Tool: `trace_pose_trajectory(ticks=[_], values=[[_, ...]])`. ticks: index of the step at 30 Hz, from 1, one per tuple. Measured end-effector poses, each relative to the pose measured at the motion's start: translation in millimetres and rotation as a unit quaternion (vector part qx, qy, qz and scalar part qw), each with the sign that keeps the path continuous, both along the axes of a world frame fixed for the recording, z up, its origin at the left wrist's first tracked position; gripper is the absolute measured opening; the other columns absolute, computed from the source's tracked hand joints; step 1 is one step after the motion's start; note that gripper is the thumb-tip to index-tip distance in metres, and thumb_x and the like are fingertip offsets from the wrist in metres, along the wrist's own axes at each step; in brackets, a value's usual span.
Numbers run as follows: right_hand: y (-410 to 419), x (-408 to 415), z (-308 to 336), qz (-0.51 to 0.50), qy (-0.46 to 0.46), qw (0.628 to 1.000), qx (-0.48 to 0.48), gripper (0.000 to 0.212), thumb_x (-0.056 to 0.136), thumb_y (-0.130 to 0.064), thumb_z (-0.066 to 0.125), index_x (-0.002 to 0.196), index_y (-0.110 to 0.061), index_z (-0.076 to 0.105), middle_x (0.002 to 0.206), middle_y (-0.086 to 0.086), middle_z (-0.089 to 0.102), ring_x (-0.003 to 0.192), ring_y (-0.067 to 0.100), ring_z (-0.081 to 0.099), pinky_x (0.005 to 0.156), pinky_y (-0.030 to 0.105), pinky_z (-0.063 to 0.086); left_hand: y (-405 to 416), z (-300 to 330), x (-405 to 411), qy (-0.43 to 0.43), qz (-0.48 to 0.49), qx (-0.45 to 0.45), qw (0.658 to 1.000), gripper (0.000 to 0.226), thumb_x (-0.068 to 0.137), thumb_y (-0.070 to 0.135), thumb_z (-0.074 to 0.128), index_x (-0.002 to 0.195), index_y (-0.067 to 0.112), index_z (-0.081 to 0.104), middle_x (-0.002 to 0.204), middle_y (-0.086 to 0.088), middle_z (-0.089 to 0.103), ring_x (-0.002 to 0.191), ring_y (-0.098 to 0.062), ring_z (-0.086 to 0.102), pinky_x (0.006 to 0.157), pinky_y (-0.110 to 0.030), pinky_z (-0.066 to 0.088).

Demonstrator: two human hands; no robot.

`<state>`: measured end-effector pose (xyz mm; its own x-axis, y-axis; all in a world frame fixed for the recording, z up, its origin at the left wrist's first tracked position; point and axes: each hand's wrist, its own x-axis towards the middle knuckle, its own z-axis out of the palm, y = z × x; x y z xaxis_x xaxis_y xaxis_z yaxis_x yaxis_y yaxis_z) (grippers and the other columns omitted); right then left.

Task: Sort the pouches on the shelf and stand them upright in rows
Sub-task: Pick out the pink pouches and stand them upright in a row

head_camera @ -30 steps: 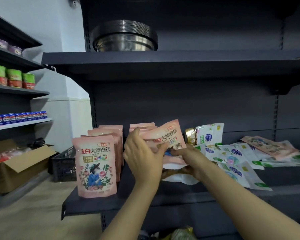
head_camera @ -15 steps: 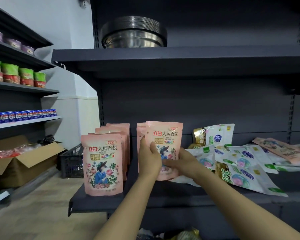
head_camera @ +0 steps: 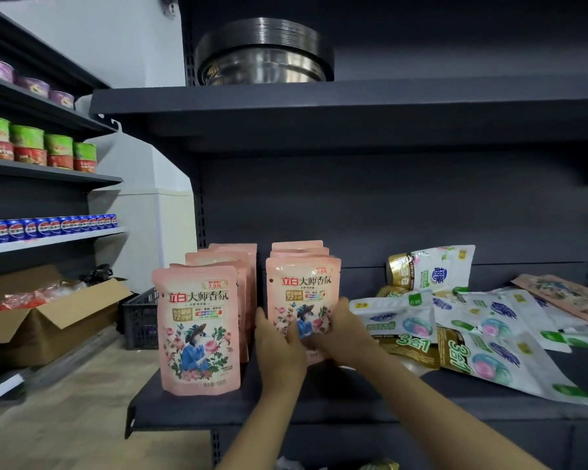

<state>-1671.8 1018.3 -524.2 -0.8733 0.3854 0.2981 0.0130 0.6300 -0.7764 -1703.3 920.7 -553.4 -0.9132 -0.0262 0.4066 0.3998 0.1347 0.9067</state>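
While upright, pouch (head_camera: 302,293) between grips.

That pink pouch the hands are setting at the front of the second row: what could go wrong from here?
1. The pink pouch is soft; once the left hand and right hand let go, it may sag or tip forward off the shelf.
2. The heap of white and green pouches lies right beside the row, so it may crowd the next ones.

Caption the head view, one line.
Both hands steady a pink pouch upright on the shelf beside loose white pouches.
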Motion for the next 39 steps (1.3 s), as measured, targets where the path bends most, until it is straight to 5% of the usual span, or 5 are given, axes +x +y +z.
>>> trace_pose_trajectory(ticks=[3, 21, 28, 32, 39], values=[[3, 2, -4, 0.004, -0.004, 1.0, 0.025, 0.065, 0.064, -0.014, 0.084, 0.101, -0.013, 0.03, 0.119, 0.012, 0.058, 0.111, 0.028, 0.06, 0.09, 0.044, 0.053, -2, -5, 7, -0.01, 0.017, -0.013, 1.0, 0.037, 0.09, 0.01, 0.055, 0.125, 0.003, 0.044, 0.121, -0.013, 0.057, 0.109, -0.026, 0.058, 0.075, -0.025, 0.045], [-2, 17, 4, 0.016, -0.051, 0.998, 0.041, 0.078, 0.069, -0.011, 0.081, 0.124, -0.003, 0.026, 0.131, 0.013, 0.053, 0.12, 0.026, 0.055, 0.095, 0.035, 0.051, -9, -12, 14, 0.014, -0.018, -0.057, 0.998, 0.055, 0.083, 0.011, 0.066, 0.132, 0.01, 0.042, 0.123, -0.006, 0.055, 0.111, -0.021, 0.056, 0.088, -0.032, 0.05], [-1, 29, 11, 0.003, -0.078, 0.997, 0.017, 0.117, 0.078, -0.008, 0.072, 0.147, -0.01, -0.023, 0.146, 0.009, 0.042, 0.135, 0.026, 0.04, 0.113, 0.042, 0.031, -14, 0, 45, 0.087, 0.063, -0.072, 0.992, 0.083, 0.085, 0.017, 0.065, 0.148, 0.006, 0.012, 0.151, -0.011, 0.025, 0.14, -0.022, 0.017, 0.113, -0.033, 0.024], [9, 58, 26, -0.069, -0.052, 0.996, 0.033, 0.091, 0.087, -0.009, 0.061, 0.151, -0.015, -0.002, 0.151, 0.011, 0.035, 0.137, 0.027, 0.038, 0.108, 0.037, 0.035, 9, 12, 65, 0.201, 0.059, -0.063, 0.976, 0.062, 0.084, 0.012, 0.063, 0.14, 0.008, 0.035, 0.136, -0.011, 0.043, 0.127, -0.023, 0.033, 0.107, -0.036, 0.033], [72, 118, 43, -0.156, 0.014, 0.983, 0.096, 0.048, 0.09, -0.021, 0.055, 0.135, -0.009, 0.043, 0.127, 0.01, 0.06, 0.115, 0.025, 0.056, 0.081, 0.021, 0.037, 95, 53, 101, 0.171, -0.087, -0.097, 0.977, 0.05, 0.089, 0.017, 0.056, 0.136, 0.007, 0.042, 0.135, -0.011, 0.049, 0.127, -0.025, 0.044, 0.104, -0.03, 0.033]])
